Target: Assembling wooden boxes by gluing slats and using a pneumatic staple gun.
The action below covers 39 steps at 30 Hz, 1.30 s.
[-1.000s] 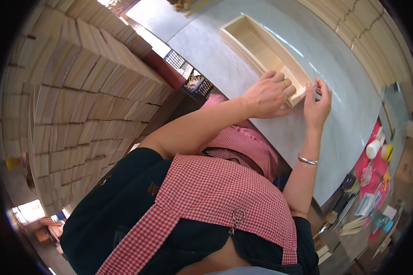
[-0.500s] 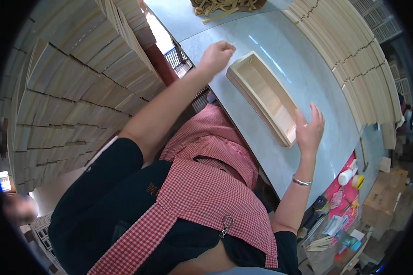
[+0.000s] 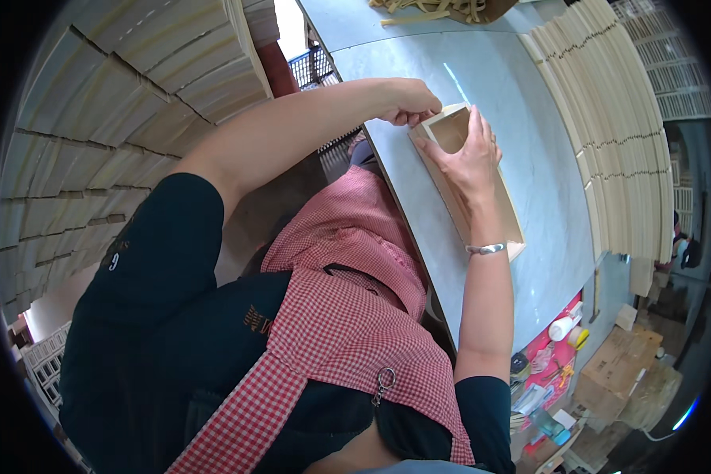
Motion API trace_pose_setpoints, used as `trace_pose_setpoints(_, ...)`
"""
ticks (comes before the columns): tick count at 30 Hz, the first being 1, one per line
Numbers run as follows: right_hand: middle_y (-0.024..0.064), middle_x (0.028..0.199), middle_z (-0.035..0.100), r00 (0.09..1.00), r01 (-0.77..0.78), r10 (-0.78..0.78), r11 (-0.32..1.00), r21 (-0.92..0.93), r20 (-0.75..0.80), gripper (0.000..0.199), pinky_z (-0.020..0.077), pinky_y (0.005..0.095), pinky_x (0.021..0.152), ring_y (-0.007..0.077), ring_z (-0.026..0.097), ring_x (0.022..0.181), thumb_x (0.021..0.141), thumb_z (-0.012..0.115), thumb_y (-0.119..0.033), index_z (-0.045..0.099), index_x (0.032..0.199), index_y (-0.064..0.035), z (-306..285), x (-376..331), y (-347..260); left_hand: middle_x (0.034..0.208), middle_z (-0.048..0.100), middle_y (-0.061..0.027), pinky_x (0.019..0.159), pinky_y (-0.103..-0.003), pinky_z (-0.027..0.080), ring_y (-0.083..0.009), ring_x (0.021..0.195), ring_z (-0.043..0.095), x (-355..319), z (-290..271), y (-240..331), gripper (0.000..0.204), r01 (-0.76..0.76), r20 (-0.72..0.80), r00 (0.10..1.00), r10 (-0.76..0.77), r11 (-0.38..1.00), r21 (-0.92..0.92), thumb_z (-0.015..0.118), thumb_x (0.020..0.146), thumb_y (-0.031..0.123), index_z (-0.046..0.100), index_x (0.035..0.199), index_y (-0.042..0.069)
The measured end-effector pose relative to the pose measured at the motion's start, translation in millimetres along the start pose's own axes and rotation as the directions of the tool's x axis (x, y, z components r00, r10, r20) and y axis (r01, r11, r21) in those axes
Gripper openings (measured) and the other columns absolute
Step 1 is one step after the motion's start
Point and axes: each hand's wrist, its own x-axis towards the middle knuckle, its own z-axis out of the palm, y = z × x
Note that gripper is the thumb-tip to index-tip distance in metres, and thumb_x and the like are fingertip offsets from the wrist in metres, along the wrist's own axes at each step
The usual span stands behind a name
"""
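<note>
On the grey table (image 3: 529, 166) right in front of us lies the long wooden box (image 3: 494, 212), open on top, and both of our hands are now at its far end. Half a second ago our left hand (image 3: 411, 101) was stretched far out toward the top of the table, away from the box, and our right hand (image 3: 470, 154) was down by the near end. Now the left hand has come back and pinches the far corner of the box with curled fingers, closed on the wood. The right hand has slid up along the box and lies flat on its top, fingers spread and pressing down, not wrapped around anything. The box itself has barely moved; it sits near the table's edge, close to our red checked apron (image 3: 355, 316). So we think the work has gone from reaching to fixing something at that far corner. Stacks of pale wood strips (image 3: 616, 126) stand on the far side of the table.
</note>
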Motion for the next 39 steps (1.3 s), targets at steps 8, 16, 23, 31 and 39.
trace_pose_setpoints(8, 0.0211, 0.143, 0.054, 1.000, 0.009, -0.008, 0.999, 0.043, -0.006, 0.112, 0.0326, 0.0506, 0.111, 0.0345, 0.052, 0.130, 0.067, 0.083, -0.063, 0.043, 0.149, 0.0018, -0.7, -3.2, 0.1, 0.073, 0.061, -0.0051, 0.047, -0.020, 0.025, -0.0046, 0.047, 0.035, 26.0, -13.8, -0.9, 0.015, 0.228, 0.233, 0.966, -0.114, 0.798, -0.558, 0.061, 0.092, 0.012, 0.059, 0.078, 0.007)
trace_pose_setpoints(16, 0.0210, 0.146, 0.052, 1.000, -0.004, 0.003, 0.999, 0.053, 0.010, 0.109, 0.0321, 0.0497, 0.112, 0.0338, 0.052, 0.131, 0.069, 0.083, -0.059, 0.043, 0.150, 0.0005, -5.3, -6.3, -5.1, 0.076, 0.061, -0.0052, 0.046, -0.021, 0.024, -0.0042, 0.048, 0.036, 49.6, -17.0, 11.5, 0.009, 0.164, 0.318, 0.948, 0.014, 0.836, -0.524, 0.060, 0.093, 0.009, 0.059, 0.085, 0.005)
trace_pose_setpoints(23, 0.0210, 0.147, 0.052, 1.000, -0.023, 0.022, 0.997, 0.067, 0.008, 0.108, 0.0315, 0.0494, 0.113, 0.0344, 0.051, 0.132, 0.069, 0.083, -0.060, 0.044, 0.150, 0.0000, -4.5, -6.8, -2.4, 0.079, 0.062, -0.0056, 0.045, -0.021, 0.023, -0.0043, 0.047, 0.036, 23.8, -21.1, -1.2, 0.010, -0.007, 0.295, 0.950, 0.100, 0.953, -0.302, 0.061, 0.095, 0.011, 0.061, 0.094, 0.001)
trace_pose_setpoints(31, 0.0214, 0.147, 0.052, 1.000, -0.010, 0.010, 0.999, 0.053, -0.014, 0.110, 0.0319, 0.0497, 0.112, 0.0354, 0.051, 0.132, 0.068, 0.083, -0.064, 0.045, 0.149, 0.0001, -1.3, -4.2, 1.3, 0.079, 0.062, -0.0052, 0.043, -0.020, 0.022, -0.0036, 0.047, 0.036, -9.0, -10.7, -32.0, 0.014, -0.032, 0.152, 0.982, 0.111, 0.893, -0.449, 0.061, 0.099, 0.011, 0.063, 0.101, -0.003)
trace_pose_setpoints(39, 0.0215, 0.146, 0.052, 0.999, -0.008, 0.010, 0.999, 0.045, -0.033, 0.115, 0.0339, 0.0501, 0.111, 0.0356, 0.052, 0.132, 0.066, 0.081, -0.072, 0.046, 0.148, -0.0003, 3.5, -5.5, 3.4, 0.085, 0.066, -0.0069, 0.044, -0.015, 0.024, 0.0009, 0.049, 0.037, -15.3, -5.1, -40.4, 0.016, -0.040, 0.084, 0.987, 0.137, 0.715, -0.698, 0.061, 0.099, 0.009, 0.064, 0.107, -0.005)
